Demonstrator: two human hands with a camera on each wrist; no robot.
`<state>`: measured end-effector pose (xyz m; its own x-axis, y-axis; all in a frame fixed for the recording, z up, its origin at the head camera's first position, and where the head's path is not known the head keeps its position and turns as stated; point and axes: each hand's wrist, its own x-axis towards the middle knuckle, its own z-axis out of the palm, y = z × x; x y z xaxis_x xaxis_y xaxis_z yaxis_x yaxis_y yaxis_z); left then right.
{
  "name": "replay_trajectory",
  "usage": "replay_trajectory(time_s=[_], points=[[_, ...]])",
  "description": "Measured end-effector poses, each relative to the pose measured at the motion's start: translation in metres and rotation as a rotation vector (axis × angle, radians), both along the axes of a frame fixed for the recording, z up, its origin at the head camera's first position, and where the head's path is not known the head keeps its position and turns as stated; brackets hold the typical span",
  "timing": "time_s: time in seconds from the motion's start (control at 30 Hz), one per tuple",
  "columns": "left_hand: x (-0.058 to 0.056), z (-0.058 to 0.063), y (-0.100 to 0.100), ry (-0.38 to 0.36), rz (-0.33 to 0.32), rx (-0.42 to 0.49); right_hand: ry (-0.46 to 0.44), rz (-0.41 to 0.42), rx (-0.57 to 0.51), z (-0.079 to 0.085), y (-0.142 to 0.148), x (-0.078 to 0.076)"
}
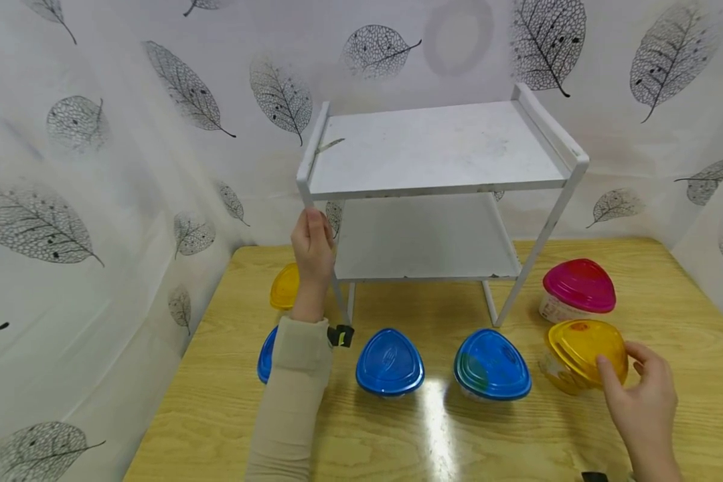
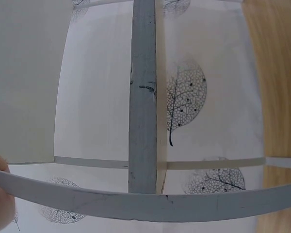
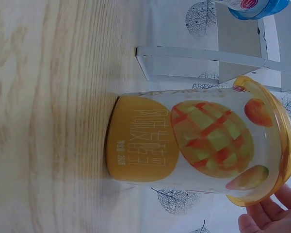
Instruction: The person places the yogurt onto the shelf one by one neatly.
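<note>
A white two-tier shelf rack (image 1: 418,150) stands upright on the table, and my left hand (image 1: 313,244) grips its left front leg below the top board. In the left wrist view, part of that hand (image 2: 0,208) curls over the leg (image 2: 111,206) at the left edge. My right hand (image 1: 645,395) holds a yellow-lidded yogurt tub (image 1: 581,355) by its lid, thumb and fingers on opposite sides. In the right wrist view, the tub (image 3: 211,141) shows mango pictures, with its base on or close to the table and fingers (image 3: 276,208) at its rim.
Blue-lidded tubs stand in front of the rack, one at centre (image 1: 389,361) and one farther right (image 1: 492,365). A red-lidded tub (image 1: 578,288) is behind the held one. Another blue lid (image 1: 266,358) and a yellow lid (image 1: 285,286) are partly hidden by my left arm. Leaf-patterned curtain (image 1: 120,221) surrounds the table.
</note>
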<state>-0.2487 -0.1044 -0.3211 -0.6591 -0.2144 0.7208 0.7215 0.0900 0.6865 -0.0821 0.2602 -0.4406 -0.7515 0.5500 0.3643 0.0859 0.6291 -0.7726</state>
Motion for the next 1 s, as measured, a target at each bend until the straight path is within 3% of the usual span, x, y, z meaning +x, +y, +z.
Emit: replay_trajectory(time_s=[0.2, 0.57, 1.0], points=[[-0.0017, -0.0017, -0.0003, -0.006, 0.005, -0.008, 0.006, -0.036, 0.012, -0.0024, 0.0016, -0.0004], [-0.0017, -0.0020, 0.0007, -0.004, -0.003, 0.009, 0.101, 0.001, 0.089, -0.0011, 0.0027, -0.0039], [-0.0010, -0.0003, 0.0019, 0.005, 0.012, 0.006, 0.080, 0.041, 0.020, 0.0015, 0.0060, -0.0063]])
